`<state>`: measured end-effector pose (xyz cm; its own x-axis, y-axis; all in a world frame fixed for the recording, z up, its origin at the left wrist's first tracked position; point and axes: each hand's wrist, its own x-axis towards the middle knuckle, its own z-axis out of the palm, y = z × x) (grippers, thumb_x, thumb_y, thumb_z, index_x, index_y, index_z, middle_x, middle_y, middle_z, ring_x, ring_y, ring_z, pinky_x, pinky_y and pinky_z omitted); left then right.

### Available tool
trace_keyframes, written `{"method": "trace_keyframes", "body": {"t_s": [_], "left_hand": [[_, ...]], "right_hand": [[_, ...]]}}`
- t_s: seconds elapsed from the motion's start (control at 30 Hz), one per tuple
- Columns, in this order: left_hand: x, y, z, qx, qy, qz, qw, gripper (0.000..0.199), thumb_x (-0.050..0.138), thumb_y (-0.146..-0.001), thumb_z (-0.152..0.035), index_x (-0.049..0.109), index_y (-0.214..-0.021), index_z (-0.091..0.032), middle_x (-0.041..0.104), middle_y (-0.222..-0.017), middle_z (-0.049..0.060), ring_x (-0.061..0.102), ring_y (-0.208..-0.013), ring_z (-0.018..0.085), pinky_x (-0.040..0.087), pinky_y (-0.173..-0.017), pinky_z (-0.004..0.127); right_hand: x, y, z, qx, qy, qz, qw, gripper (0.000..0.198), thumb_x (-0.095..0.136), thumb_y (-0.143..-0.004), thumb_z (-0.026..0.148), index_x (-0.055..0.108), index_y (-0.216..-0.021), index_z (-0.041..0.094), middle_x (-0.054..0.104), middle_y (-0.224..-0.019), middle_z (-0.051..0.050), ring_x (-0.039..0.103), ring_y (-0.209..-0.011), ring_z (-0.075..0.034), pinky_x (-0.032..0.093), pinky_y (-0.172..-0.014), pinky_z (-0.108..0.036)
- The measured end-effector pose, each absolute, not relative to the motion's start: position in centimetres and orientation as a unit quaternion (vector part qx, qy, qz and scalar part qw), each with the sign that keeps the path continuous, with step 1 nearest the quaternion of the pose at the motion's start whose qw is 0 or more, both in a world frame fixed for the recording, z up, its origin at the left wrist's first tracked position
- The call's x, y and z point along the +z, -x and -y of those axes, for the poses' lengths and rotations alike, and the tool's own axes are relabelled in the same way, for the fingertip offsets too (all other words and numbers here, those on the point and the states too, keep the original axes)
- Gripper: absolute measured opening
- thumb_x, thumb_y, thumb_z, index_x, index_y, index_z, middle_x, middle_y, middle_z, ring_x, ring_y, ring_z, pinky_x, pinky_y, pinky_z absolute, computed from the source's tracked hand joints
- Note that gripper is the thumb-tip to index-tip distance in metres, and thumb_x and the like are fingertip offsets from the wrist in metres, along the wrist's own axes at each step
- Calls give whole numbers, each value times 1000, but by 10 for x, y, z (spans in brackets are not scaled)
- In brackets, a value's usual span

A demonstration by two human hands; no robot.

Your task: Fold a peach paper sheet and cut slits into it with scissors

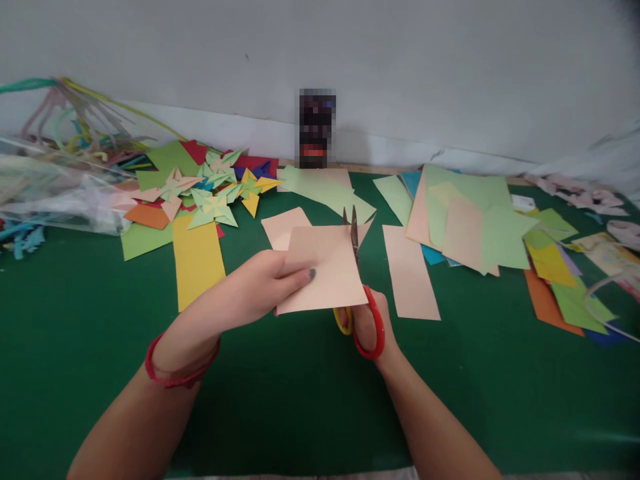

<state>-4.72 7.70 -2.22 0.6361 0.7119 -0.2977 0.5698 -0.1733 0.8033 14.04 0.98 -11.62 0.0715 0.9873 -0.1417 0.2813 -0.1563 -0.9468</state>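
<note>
My left hand pinches a pale pink sheet of paper by its left side, thumb on top and fingers beneath. In my right hand is a pair of scissors with red and yellow handle loops, the fingers through them. Their blades point away from me and stand slightly apart at the sheet's right edge, one on each side of the paper. Behind the held sheet, another pale pink piece lies on the table. A pale pink strip rests to the right of the scissors.
Folded paper pinwheel shapes and a yellow sheet lie at the left, beside a clear plastic bag. Stacked green and pink sheets spread at the right. A phone-like dark object, pixelated, leans on the wall.
</note>
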Motion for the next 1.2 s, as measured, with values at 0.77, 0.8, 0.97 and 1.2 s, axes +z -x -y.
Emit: {"method": "trace_keyframes", "body": {"t_s": [0.77, 0.8, 0.97, 1.2], "left_hand": [[-22, 49, -77, 63, -753, -417, 505, 29, 34, -87, -36, 43, -66, -18, 45, -62, -2, 43, -55, 11, 35, -50, 21], [-22, 49, -78, 66, -752, -419, 504, 30, 34, -87, -37, 43, -66, -18, 45, -63, -2, 43, -56, 11, 35, -50, 21], [-23, 48, -78, 85, -752, -426, 495, 28, 36, -87, -36, 47, -68, -18, 50, -68, -2, 46, -62, 12, 37, -56, 21], [-26, 45, -78, 97, -736, -457, 490, 26, 37, -84, -32, 40, -62, -19, 44, -63, -2, 42, -58, 13, 33, -53, 23]], "right_hand": [[-122, -143, -10, 474, 634, 431, 434, 51, 45, -85, 53, 41, -46, 21, 41, -33, 4, 41, -27, -10, 33, -30, -22], [-123, -143, -10, 471, 633, 437, 433, 50, 44, -85, 53, 41, -47, 21, 42, -33, 3, 41, -27, -10, 34, -31, -22], [-124, -145, -12, 460, 643, 442, 423, 47, 44, -85, 55, 41, -51, 21, 39, -35, 5, 40, -30, -10, 33, -32, -23], [-126, -175, -26, 296, 722, 497, 379, 34, 55, -77, 53, 56, -72, 20, 55, -59, 0, 51, -51, -15, 37, -47, -26]]}}
